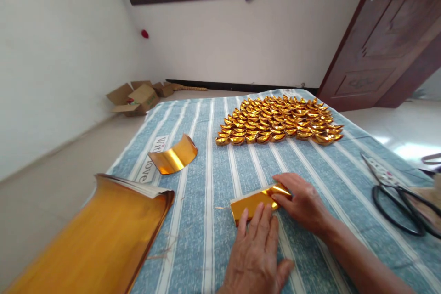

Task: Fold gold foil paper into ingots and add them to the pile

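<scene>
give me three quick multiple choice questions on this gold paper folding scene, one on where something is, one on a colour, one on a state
1. Where do the scissors lie?
A. on the cloth to the right of the hands
B. on the stack of gold sheets
C. among the folded gold pieces

2. What colour is the striped cloth?
A. red and black
B. blue and white
C. plain green

3. How is the gold sheet under the hands?
A. flat and unfolded
B. cut into strips
C. folded into a narrow band

Answers: 1 A, they rest at the right edge, far from the stack of gold sheets. 2 B, pale stripes run along blue fabric. 3 C, the left hand presses it while the right hand pinches its end.
</scene>
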Tool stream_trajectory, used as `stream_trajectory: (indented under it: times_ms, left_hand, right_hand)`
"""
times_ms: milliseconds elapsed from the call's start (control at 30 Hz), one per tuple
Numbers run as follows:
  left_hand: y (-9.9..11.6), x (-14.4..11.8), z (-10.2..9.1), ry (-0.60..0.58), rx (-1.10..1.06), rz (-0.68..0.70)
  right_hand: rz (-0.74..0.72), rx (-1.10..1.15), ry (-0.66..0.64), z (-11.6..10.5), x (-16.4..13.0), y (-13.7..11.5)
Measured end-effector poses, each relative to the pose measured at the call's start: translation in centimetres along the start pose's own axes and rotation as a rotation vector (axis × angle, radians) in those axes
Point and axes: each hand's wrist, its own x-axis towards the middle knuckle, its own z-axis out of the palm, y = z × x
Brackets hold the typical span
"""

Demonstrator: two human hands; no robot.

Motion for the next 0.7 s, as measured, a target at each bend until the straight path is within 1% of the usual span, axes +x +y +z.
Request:
stream_trajectory:
  times_ms: [67,267,367,433,567,700]
  left_hand:
    - [-0.1,-0.1,0.2,0.019,-0.008,0.0]
    - [-0.3,0.0,0.7,0.04,0.048,0.024]
    - [-0.4,0.0,0.9,0.039,0.04,0.024]
    - [-0.4,0.0,1.2,0.037,0.02,0.004]
    - [-0.4,-0.2,1.8,0.03,-0.006,-0.026]
    - [-0.4,-0.5,2.3,-0.01,-0.023,-0.041]
  right_hand:
    - [-0.061,-0.05,-0.004,-0.2,0.0,-0.2]
    - [-0.208,-0.149,0.046,-0.9,0.4,-1.6]
    - [-0.272,-0.133,0.009,-1.0,0.4,-2.3]
    - [-0.281,-0.137,-0.024,-1.0,0.4,-2.5]
    - [-0.256,-0.153,-0.059,-0.8,0.3,-2.4]
    - [-0.233,-0.144,-0.081,-0.6,0.1,-2.2]
